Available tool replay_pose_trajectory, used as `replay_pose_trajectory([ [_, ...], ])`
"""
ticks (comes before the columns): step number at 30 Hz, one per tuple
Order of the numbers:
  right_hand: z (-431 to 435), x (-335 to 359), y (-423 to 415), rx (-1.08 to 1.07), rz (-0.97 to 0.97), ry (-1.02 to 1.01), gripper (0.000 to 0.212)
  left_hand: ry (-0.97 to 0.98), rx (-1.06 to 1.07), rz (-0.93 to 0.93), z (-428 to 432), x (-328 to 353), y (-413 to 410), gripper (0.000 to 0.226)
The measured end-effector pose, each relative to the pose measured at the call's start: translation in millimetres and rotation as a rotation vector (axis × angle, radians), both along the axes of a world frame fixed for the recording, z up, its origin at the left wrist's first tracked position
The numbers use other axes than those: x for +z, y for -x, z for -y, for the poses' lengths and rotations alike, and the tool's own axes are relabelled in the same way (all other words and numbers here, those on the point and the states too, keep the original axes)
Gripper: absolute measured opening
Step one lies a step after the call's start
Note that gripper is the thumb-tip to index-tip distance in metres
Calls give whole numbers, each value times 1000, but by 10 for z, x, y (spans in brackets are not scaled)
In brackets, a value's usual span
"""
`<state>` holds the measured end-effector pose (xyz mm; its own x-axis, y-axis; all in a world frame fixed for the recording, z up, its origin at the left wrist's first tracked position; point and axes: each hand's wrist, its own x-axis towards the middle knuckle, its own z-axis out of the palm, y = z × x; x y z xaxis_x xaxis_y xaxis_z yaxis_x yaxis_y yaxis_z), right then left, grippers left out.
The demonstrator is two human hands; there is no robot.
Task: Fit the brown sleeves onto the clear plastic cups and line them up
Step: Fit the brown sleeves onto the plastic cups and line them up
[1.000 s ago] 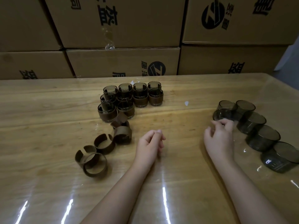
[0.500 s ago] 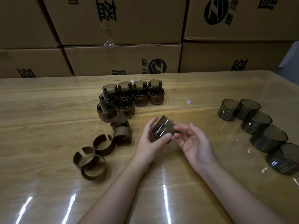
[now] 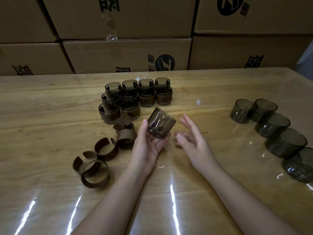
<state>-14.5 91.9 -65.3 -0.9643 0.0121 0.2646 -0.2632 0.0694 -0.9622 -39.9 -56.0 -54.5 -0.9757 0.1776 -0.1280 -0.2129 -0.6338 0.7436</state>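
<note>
bare smoky-clear cup sits tilted in the left hand, lifted off the table, its mouth turned up and away toward the far left; the thumb lies along its left side and the fingers curl under its base, so the hand grips it. right hand hovers just beside the cup, apart from it, palm facing left, fingers spread and loosely bent, holding nothing

finished cups with brown sleeves stand upright in a tight block on the far middle of the wooden table, touching one another in rows. loose brown sleeves lie on the table to the left of the left hand: a pair near the block, one leaning on the other, an open c-shaped one beside them, and two more overlapping nearer the viewer at the left

row of unsleeved cups curves along the right side of the table, each touching or just beside the next, well apart from the hands. the tabletop is covered by a glossy clear sheet that throws bright streaks of glare near the forearms. stacked cardboard boxes with dark printed logos stand behind the table's far edge
</note>
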Motion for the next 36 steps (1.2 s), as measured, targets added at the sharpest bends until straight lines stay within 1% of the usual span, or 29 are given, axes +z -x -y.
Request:
replay_pose_trajectory([
  [2,-6,-6,3,45,-3,-15,64,31,-59,4,2,6,-6,56],
  [4,-5,-14,8,67,1,-17,67,65,-96,0,1,4,-8,58],
  [9,-6,-17,1,45,-8,-40,54,53,-81,20,-15,16,1,64],
  [12,5,-2,-8,25,-24,-69,51,50,-52,21,-20,5,7,68],
  [17,6,5,-4,-3,-18,-77,48,76,34,-48,-46,-11,-8,61],
  [22,0,-3,12,-58,-21,-47,40,177,164,-79,-102,-40,-42,57],
  [26,-19,-21,19,-64,-24,-61,39,270,262,-54,-125,-23,-79,66],
  [27,-25,-23,19,-60,-31,-65,39,286,274,-67,-131,-25,-81,62],
  [30,-33,-11,16,-42,-78,-69,37,345,292,-118,-152,-40,-81,40],
  [31,-34,-4,10,-34,-91,-63,38,370,293,-124,-155,-43,-84,37],
  [33,-31,4,4,-26,-100,-64,38,399,291,-127,-157,-42,-92,36],
  [36,-18,-2,3,-27,-146,-118,38,429,283,-154,-162,-47,-97,42],
])
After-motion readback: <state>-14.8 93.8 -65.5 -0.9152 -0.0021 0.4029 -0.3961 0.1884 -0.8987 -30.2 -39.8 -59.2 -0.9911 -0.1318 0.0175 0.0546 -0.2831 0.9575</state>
